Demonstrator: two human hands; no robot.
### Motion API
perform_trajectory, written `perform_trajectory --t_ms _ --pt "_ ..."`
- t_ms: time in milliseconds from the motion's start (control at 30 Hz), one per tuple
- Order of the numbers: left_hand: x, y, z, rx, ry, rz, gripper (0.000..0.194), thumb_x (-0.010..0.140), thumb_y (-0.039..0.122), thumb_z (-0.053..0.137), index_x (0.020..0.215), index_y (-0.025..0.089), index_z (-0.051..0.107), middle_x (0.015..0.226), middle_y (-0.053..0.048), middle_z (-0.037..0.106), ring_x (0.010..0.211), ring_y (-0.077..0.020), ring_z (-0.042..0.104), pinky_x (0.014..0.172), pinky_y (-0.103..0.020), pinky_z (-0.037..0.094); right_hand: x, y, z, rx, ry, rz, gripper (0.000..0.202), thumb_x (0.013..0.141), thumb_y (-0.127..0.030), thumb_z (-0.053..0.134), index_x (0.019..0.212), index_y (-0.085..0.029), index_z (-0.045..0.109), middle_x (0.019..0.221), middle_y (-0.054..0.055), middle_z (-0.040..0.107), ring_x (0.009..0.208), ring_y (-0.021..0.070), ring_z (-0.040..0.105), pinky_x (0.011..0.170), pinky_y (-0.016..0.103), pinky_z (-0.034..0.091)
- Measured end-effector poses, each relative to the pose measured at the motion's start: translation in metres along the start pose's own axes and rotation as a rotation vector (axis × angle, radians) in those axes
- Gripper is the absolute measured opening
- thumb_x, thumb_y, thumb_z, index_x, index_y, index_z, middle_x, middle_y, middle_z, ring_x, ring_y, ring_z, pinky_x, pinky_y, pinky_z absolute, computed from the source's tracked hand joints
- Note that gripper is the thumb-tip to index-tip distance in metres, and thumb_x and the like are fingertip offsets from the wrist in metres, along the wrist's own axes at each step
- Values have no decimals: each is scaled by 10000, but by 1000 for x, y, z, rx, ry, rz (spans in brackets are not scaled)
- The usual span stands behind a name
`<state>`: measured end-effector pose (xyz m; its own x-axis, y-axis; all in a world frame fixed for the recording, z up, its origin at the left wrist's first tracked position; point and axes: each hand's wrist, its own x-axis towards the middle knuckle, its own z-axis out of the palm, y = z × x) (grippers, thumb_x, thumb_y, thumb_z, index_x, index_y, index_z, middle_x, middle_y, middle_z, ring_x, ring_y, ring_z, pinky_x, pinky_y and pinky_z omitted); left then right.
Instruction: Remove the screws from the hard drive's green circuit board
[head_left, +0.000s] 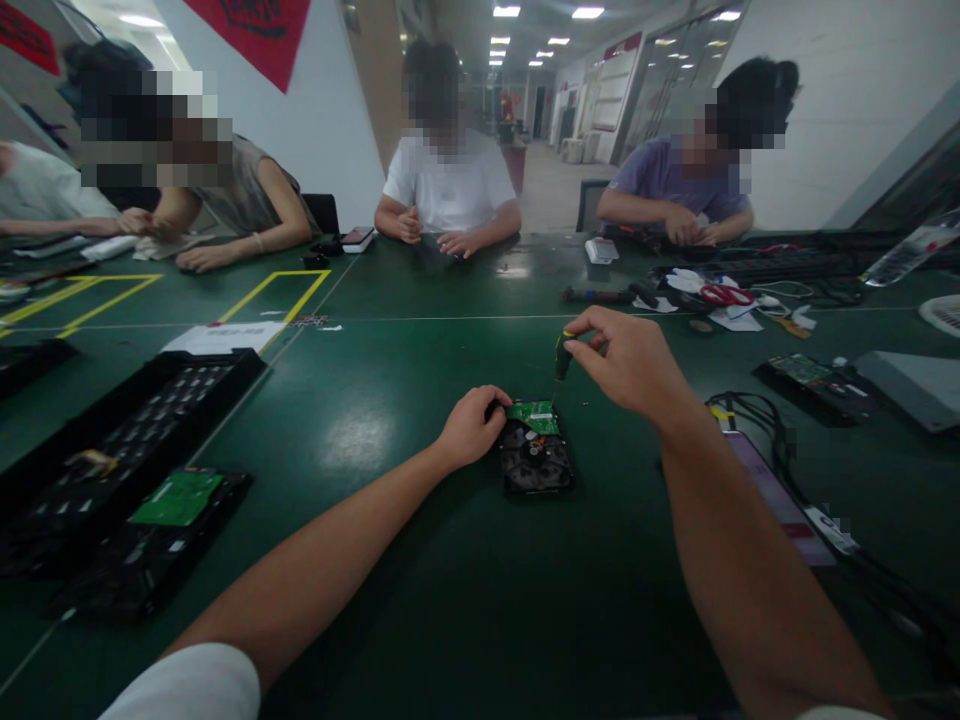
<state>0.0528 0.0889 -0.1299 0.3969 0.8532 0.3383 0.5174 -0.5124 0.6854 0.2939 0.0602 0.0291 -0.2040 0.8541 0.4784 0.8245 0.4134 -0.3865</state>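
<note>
A hard drive lies flat on the green table, its green circuit board facing up at the far end. My left hand is closed on the drive's left edge, with fingertips near the corner of the board. In my right hand is a screwdriver with a dark green and yellow handle, pinched near its top. The shaft points down, nearly upright, and its tip is at the board's right edge. Whether the tip sits in a screw is too small to tell.
At left lie a long black tray and another drive with a green board. A phone with black cables is by my right forearm. Red scissors lie among clutter at the far right. Several people sit across the table.
</note>
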Motion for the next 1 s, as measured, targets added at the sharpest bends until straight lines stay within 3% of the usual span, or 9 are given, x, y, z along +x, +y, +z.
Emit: perform_trajectory --t_ms 267,600,1000 --pt "0 2 0 -2 1 -9 213 915 106 560 1048 224 678 1097 -45 749 1031 -234 678 938 -395 534 1 1 2 -77 42 24 93 894 -248 691 977 -212 713 816 46 739 718 230 664 747 358 452" --pt "0 1 0 0 1 2 221 915 102 555 1056 224 675 1110 -47 750 1039 -237 676 943 -406 531 2 6 4 -68 41 -41 105 944 -216 621 978 -213 720 998 77 797 787 240 705 772 372 481" --pt "0 1 0 -5 1 0 215 919 108 553 1052 224 675 1108 -43 748 1042 -233 676 952 -404 535 2 6 5 -53 84 25 100 936 -296 679 931 -217 741 869 54 783 733 228 698 732 362 474"
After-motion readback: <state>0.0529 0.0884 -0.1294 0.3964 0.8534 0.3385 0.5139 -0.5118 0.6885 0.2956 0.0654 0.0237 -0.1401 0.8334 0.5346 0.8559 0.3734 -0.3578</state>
